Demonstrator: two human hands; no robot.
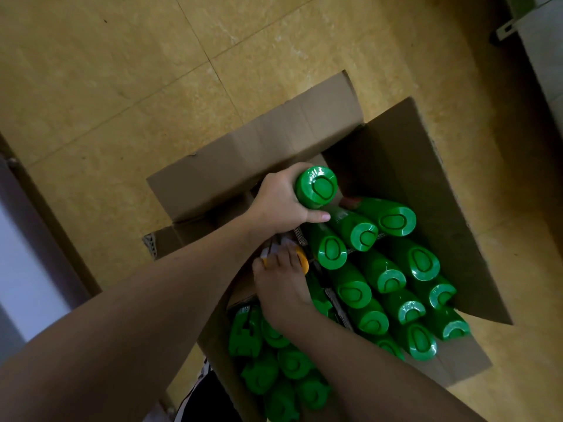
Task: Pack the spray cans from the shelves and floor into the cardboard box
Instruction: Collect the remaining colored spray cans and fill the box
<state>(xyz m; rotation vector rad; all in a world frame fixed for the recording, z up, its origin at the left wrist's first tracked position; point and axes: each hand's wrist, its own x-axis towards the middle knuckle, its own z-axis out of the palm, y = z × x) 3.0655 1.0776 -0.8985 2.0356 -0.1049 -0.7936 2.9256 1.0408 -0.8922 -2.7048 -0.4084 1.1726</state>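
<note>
Right now your left hand [281, 204] has its grip clamped round the body of a green-capped spray can [316, 187], thumb along the near side and fingers wrapped behind, holding it cap-up over the far corner of the cardboard box [411, 178]. That corner is the one gap among the cans, and the held can sits just above it, close to the far flap [259, 147], which is folded outward. The box stands on the tan tiled floor [122, 71] with its flaps open. Inside, the packed cans [355, 289] stand in tight rows with green caps up, leaning a little toward the right wall and touching one another; a further cluster of green caps [292, 362] fills the near-left part, in shadow under your forearm. Your right hand [283, 289] reaches down into the middle of the box along its left wall, fingers pointing away from you and lying over a yellow-orange piece [303, 264] beside some white strips. You cannot tell whether that grip has closed on anything, as the fingertips are hidden among the cans.
</note>
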